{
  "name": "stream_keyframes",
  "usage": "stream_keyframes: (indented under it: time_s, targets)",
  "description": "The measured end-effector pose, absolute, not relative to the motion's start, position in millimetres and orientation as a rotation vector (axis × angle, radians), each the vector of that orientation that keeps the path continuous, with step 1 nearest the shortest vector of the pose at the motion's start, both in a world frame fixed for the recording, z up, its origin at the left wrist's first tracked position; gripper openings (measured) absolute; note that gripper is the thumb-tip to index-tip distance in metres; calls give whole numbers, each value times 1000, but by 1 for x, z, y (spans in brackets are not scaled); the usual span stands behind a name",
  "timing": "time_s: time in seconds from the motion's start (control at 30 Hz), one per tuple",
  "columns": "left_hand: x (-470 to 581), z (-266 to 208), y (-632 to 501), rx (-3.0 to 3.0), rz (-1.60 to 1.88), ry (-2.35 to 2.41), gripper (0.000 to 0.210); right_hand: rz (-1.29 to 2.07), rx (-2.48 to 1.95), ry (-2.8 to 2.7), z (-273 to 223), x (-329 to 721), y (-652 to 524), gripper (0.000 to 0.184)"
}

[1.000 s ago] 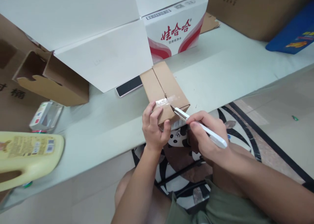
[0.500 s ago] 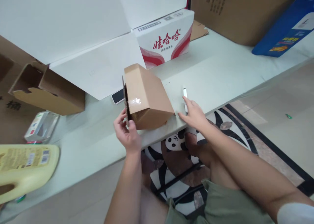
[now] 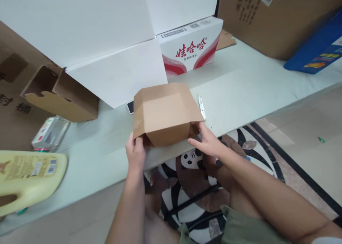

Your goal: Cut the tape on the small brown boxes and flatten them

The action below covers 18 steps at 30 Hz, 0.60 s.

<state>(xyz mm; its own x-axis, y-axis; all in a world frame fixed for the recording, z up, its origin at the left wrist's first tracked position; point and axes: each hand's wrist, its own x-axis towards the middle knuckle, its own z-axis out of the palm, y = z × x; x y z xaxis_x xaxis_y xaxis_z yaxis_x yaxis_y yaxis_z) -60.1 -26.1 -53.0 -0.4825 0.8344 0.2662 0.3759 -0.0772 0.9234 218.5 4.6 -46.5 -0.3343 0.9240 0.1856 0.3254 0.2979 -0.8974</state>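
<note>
A brown cardboard box point(image 3: 167, 107) rests near the front edge of the table with a flap panel facing up and its near side showing gaps at both corners. My left hand point(image 3: 135, 152) grips its near left corner, fingertips partly hidden under the flap. At the near right corner, my right hand point(image 3: 207, 140) has its fingers curled behind the flap edge and its thumb lower down by the box's side. Just right of the box lies a white utility knife point(image 3: 201, 108), apart from my fingers. A dark-screened phone-like object point(image 3: 130, 107) is partly covered behind the box's left side.
White cartons point(image 3: 117, 71) and a red-and-white water carton point(image 3: 191, 50) stand behind. To the left are an open brown box point(image 3: 72, 98), a clear plastic package point(image 3: 50, 133) and a yellow jug point(image 3: 32, 180). A blue container point(image 3: 315, 55) stands at right.
The box has turned so its broad flap panel faces up toward me. My right hand has left the utility knife and come to the box's right corner. My left hand stays at the left corner.
</note>
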Motion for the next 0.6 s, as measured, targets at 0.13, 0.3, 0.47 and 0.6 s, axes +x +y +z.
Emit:
stream_keyframes:
  time_s: [0.13, 0.3, 0.47, 0.6]
  targets:
    - [-43, -46, -26, 1276, 1616, 1539, 44, 1131, -1244, -1610, -47, 215, 7, 45]
    - [-37, -39, -24, 1325, 1538, 1607, 57, 928, -1374, -1389, -43, 222, 10, 56]
    - [-38, -31, -29, 1272, 1603, 1506, 47, 950, -1284, -1206, -46, 230, 14, 34]
    - [-45, -38, -28, 1216, 1667, 1482, 39, 944, -1165, -1057, -47, 233, 13, 31]
